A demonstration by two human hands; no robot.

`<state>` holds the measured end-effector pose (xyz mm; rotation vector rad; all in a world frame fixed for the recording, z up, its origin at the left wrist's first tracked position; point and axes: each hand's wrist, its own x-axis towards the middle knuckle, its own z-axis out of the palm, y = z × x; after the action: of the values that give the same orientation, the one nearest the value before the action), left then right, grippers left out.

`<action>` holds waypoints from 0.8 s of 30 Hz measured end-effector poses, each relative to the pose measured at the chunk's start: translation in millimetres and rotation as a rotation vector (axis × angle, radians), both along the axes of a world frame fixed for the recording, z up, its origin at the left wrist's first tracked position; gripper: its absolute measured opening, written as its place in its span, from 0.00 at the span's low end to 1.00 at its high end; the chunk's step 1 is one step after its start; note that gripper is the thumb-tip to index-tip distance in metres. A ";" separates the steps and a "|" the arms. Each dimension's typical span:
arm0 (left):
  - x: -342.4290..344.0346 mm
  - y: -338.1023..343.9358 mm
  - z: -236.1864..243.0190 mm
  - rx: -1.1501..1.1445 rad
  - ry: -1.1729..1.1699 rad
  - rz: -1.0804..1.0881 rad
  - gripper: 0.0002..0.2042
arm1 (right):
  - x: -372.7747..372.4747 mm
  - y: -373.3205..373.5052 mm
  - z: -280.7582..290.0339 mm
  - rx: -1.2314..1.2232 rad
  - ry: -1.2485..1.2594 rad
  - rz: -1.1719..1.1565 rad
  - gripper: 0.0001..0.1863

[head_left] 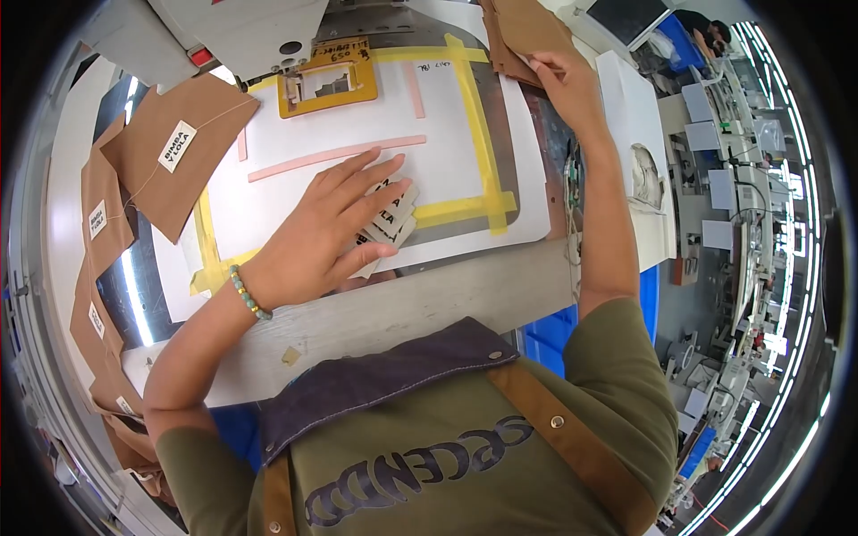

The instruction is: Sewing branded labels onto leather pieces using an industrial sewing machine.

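My left hand [313, 219] lies palm down with its fingers spread over a small fanned pile of white fabric labels [399, 219] with dark print. The labels rest on a white sheet [304, 207] edged with yellow tape, and the palm hides some of them. At the far right, my right hand [569, 85] pinches the near edge of a brown fabric piece [541, 31] on a stack. To the left, a brown piece [214, 112] with a white label on it lies by the machine, a thread trailing across it.
A sewing machine head [255, 31] stands at the far side, with a yellow clamp frame [371, 85] beneath it. Pink strips [331, 158] mark the sheet. More labelled brown pieces [94, 259] hang along the left edge. A white box [633, 134] stands at right.
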<state>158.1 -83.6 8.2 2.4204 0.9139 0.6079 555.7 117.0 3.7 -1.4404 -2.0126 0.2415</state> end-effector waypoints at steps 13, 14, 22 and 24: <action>-17.1 11.2 18.6 -0.009 -0.164 0.122 0.26 | -35.1 6.6 10.7 0.204 0.236 -0.185 0.11; -15.1 11.5 18.0 0.011 -0.159 0.124 0.26 | -47.9 -5.6 11.9 0.112 0.118 0.020 0.10; 17.8 43.1 10.5 0.255 -0.094 0.212 0.19 | -116.6 -61.8 -14.0 0.398 -0.339 0.599 0.08; 27.7 53.9 4.1 0.343 -0.090 0.280 0.19 | -128.2 -74.0 -11.3 0.439 -0.274 0.630 0.10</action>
<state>185.8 -29.6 12.3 2.5503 1.2041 1.0427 427.5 43.1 -7.6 -0.5691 -2.5015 -0.1442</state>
